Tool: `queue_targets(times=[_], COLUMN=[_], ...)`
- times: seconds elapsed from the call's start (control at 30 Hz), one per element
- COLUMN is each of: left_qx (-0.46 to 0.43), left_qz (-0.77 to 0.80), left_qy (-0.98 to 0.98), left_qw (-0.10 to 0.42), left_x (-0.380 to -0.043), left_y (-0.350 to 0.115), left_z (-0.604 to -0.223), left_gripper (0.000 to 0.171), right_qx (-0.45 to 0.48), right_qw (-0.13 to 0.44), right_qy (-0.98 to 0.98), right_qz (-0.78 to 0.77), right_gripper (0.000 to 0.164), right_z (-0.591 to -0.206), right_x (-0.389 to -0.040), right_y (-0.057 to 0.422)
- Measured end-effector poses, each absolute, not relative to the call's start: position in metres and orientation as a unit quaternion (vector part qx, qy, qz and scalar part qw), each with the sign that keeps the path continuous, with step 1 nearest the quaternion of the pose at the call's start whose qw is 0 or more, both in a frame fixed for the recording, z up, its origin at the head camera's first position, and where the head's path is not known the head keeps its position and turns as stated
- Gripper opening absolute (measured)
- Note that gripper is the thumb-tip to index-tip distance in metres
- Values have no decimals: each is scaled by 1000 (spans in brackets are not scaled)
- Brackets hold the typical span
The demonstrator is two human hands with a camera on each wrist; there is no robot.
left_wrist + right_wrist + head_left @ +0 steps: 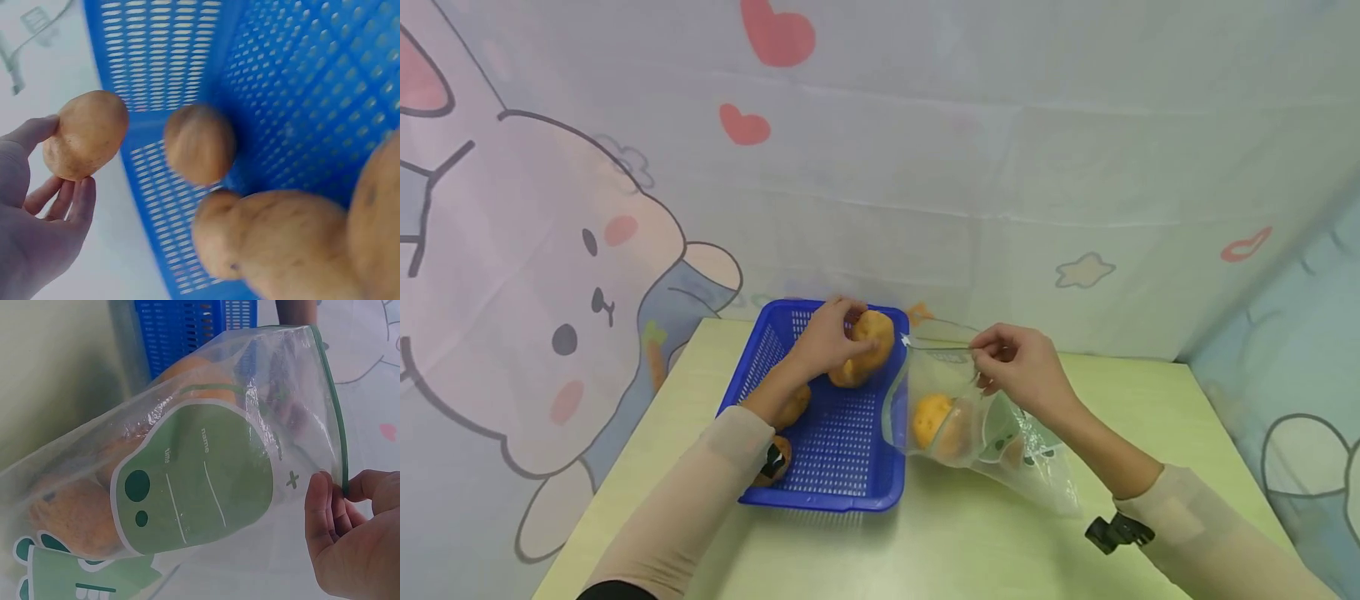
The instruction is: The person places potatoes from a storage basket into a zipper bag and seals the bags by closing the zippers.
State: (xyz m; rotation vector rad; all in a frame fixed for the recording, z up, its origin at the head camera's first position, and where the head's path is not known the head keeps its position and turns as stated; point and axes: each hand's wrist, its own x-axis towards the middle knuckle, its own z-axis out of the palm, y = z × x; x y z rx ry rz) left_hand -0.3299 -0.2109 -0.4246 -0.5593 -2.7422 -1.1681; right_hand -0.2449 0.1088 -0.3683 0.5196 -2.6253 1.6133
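My left hand grips a potato between thumb and fingers, over the far right part of a blue plastic basket. In the left wrist view, other potatoes lie inside the basket, one of them blurred. My right hand pinches the top edge of a clear zip bag printed with a green shape and the words "name" and "time". The bag's mouth is spread beside the basket, facing it. Several potatoes rest inside the bag, partly hidden by the print.
Everything stands on a pale yellow-green table. Behind it hangs a cloth backdrop with cartoon prints and hearts, which continues along the right side. The basket's right rim lies close against the bag's opening.
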Motion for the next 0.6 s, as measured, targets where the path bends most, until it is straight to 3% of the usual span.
queue_targets(times=[0.33, 0.6], left_qx=[-246, -335], left_qz=[-482, -458], left_qy=[-828, -815], left_qw=[149, 115], left_x=[-300, -263], left_y=[-203, -169], left_z=[-368, -358], left_gripper=[55, 55], right_qx=[172, 178], right_qw=[6, -4], right_qy=[-836, -832], right_qz=[521, 525], right_gripper=[14, 14], right_z=[-366, -366], right_x=[-248, -248], right_y=[110, 109])
